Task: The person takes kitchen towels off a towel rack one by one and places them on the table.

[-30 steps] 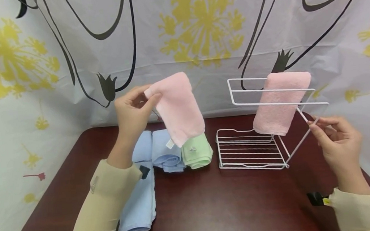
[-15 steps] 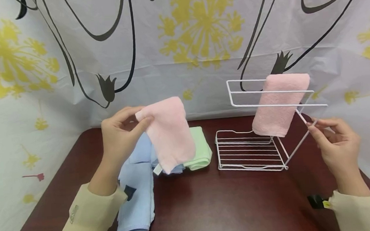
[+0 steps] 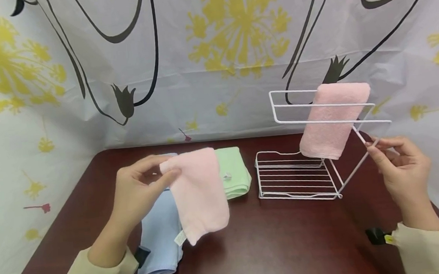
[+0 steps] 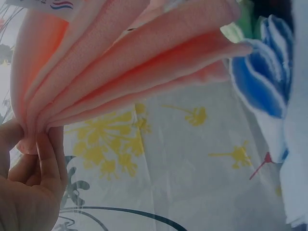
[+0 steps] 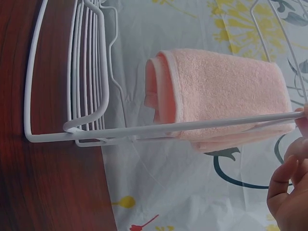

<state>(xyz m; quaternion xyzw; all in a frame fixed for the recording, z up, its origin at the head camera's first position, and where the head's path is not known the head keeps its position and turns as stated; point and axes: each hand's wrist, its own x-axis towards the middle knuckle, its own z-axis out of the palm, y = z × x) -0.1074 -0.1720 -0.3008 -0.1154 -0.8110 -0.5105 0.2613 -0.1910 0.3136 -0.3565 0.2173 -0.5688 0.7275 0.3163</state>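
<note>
My left hand [image 3: 134,194] pinches a folded pink towel [image 3: 202,194] by its upper left corner, and it hangs over the table's left middle. In the left wrist view its layers fan out from between thumb and fingers [image 4: 48,159], and a white label shows. With thumb and fingertips, my right hand [image 3: 406,171] grips the slanted side wire of a white wire rack [image 3: 298,198]. A second pink towel [image 3: 322,139] hangs over the rack's upper rails at the right. The right wrist view shows this towel [image 5: 226,91] folded in layers behind a side wire.
A folded green towel [image 3: 234,168] lies left of the rack. Blue towels [image 3: 161,232] lie at the table's left, partly hidden by my left hand and the pink towel. A patterned curtain [image 3: 185,92] stands behind the dark red table [image 3: 274,244].
My left hand has lowered the pink towel and drawn it left and toward me, and it now covers part of the blue towels. My right hand keeps its grip on the rack.
</note>
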